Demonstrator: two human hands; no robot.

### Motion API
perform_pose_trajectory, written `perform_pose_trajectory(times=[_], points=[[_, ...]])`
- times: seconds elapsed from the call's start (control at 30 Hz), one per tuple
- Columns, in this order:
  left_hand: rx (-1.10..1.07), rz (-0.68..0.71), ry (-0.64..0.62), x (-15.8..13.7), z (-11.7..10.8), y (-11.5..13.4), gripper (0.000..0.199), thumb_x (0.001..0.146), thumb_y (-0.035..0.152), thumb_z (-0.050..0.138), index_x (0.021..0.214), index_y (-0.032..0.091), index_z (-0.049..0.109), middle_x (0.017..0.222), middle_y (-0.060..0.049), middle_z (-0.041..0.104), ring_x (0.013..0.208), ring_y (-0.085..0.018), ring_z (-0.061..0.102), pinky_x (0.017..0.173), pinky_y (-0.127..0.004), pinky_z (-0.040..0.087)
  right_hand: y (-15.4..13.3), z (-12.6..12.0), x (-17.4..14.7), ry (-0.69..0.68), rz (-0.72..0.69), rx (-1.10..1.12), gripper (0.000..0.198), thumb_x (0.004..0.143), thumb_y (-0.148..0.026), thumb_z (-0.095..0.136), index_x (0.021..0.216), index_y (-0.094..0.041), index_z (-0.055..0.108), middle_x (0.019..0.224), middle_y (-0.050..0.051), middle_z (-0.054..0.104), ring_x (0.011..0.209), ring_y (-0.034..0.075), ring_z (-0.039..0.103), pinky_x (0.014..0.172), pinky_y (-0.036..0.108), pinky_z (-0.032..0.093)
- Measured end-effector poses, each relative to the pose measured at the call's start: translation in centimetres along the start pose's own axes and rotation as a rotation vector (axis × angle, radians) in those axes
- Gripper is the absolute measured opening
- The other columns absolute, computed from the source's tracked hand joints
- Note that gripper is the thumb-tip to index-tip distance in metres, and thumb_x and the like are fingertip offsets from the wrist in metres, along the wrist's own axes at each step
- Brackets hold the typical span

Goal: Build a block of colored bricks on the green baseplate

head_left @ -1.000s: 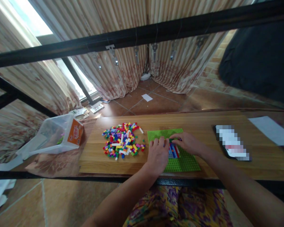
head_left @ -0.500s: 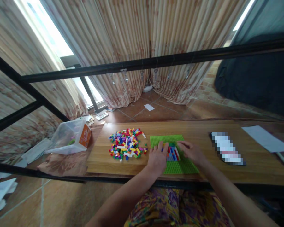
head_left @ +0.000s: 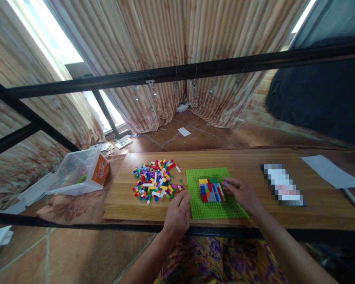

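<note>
A block of coloured toy bricks (head_left: 211,190), in red, blue, yellow, green and other colours, stands on the green baseplate (head_left: 199,211). Just right of this block, above the plate, my right hand (head_left: 244,193) has thumb and fingers pinched on a small purple brick (head_left: 225,183). My left hand (head_left: 176,213) rests on the table at the plate's left edge, its fingers stretched forward and nothing visible in them. Beyond those fingertips lies a heap of loose bricks (head_left: 155,183) in many colours.
On the left a clear plastic box (head_left: 77,169) with an orange label lies tipped, some green pieces inside. A blurred-out phone-like object (head_left: 284,185) and a white paper sheet (head_left: 331,171) lie to the right. A black metal bar (head_left: 165,75) crosses beyond the wooden tabletop (head_left: 239,157).
My left hand has moved off the brick block, left and towards me, to the table beside the plate, uncovering the block. My right hand stays almost in place beside it.
</note>
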State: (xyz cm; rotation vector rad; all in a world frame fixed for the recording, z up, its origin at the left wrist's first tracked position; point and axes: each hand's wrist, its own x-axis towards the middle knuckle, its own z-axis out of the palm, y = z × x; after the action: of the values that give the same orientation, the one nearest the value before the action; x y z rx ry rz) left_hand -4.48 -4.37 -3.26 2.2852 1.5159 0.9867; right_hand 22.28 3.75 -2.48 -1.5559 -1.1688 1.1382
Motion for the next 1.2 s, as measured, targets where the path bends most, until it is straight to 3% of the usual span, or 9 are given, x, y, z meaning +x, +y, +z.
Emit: perform_pose_trajectory(times=[0.33, 0.6, 0.83, 1.03, 1.2], points=[[0.028, -0.02, 0.029, 0.0, 0.6, 0.2, 0.034, 0.096, 0.012, 0.042, 0.122, 0.018, 0.062, 0.123, -0.012, 0.065, 0.115, -0.022, 0.061, 0.101, -0.043, 0.054, -2.2, 0.6, 1.1, 0.029, -0.224, -0.556, 0.03, 0.084, -0.04, 0.057, 0.096, -0.021, 0.077, 0.098, 0.008, 0.078, 0.092, 0.025, 0.072, 0.085, 0.039, 0.054], [0.045, -0.007, 0.004, 0.2, 0.2, 0.6, 0.033, 0.095, 0.012, 0.042, 0.12, 0.017, 0.063, 0.121, -0.012, 0.065, 0.113, -0.022, 0.061, 0.1, -0.042, 0.053, -2.9, 0.9, 0.9, 0.007, -0.289, -0.745, 0.032, 0.088, -0.04, 0.052, 0.098, -0.024, 0.078, 0.1, 0.008, 0.078, 0.092, 0.027, 0.072, 0.083, 0.039, 0.053], [0.05, -0.004, -0.01, 0.2, 0.2, 0.6, 0.033, 0.095, 0.011, 0.042, 0.118, 0.016, 0.064, 0.119, -0.011, 0.066, 0.11, -0.021, 0.06, 0.099, -0.04, 0.053, -2.4, 0.6, 1.1, -0.038, -0.27, -0.564, 0.031, 0.085, -0.04, 0.055, 0.095, -0.024, 0.079, 0.1, 0.006, 0.078, 0.094, 0.025, 0.071, 0.086, 0.039, 0.054], [0.05, -0.007, -0.032, 0.2, 0.1, 0.6, 0.034, 0.094, 0.01, 0.041, 0.118, 0.017, 0.064, 0.12, -0.011, 0.066, 0.11, -0.022, 0.06, 0.1, -0.041, 0.053, -2.1, 0.8, 1.3, -0.148, -0.083, -0.244, 0.037, 0.073, -0.05, 0.066, 0.093, -0.021, 0.079, 0.09, 0.006, 0.078, 0.077, 0.022, 0.07, 0.062, 0.032, 0.054], [0.044, -0.041, -0.054, 0.4, 0.0, 0.8, 0.039, 0.093, 0.01, 0.04, 0.124, 0.018, 0.062, 0.122, -0.011, 0.065, 0.111, -0.022, 0.06, 0.1, -0.042, 0.052, -2.1, 0.8, 1.4, -0.166, -0.068, -0.201, 0.037, 0.072, -0.05, 0.068, 0.091, -0.021, 0.079, 0.085, 0.005, 0.077, 0.07, 0.019, 0.067, 0.057, 0.029, 0.051]])
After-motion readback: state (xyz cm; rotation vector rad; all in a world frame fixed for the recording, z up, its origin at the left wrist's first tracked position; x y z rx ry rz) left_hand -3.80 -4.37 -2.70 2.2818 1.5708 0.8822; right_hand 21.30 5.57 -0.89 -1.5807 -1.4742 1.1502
